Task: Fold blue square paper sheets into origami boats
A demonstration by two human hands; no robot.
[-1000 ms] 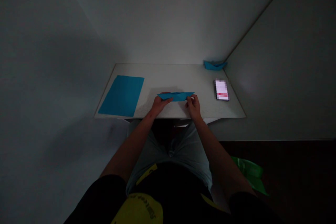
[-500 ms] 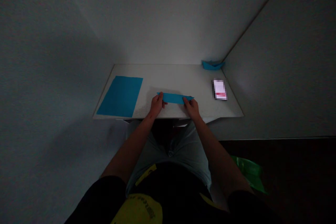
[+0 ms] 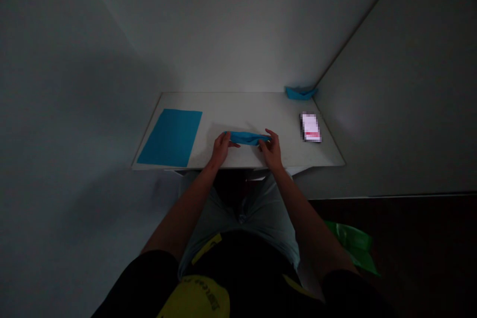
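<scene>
Between my two hands is a long, narrow piece of folded blue paper (image 3: 246,137), held just above the table near its front edge. My left hand (image 3: 221,148) pinches its left end, with the thumb on top and the fingers beneath. At the other end my right hand (image 3: 272,148) grips it between thumb and fingers, the index finger raised over the tip. The strip's top edge looks slightly parted and bowed along its length. Its underside is hidden.
A flat blue sheet (image 3: 170,137) lies on the left of the white table (image 3: 238,104). In the back right corner sits a folded blue paper boat (image 3: 300,93), with a phone (image 3: 310,127) in front of it. Something green and shiny (image 3: 354,244) is on the dark floor.
The strip has gone from flat and broad to narrower and bowed, its upper edge parting. My right fingers have lifted and spread around its right end. The left hand stays at its end.
</scene>
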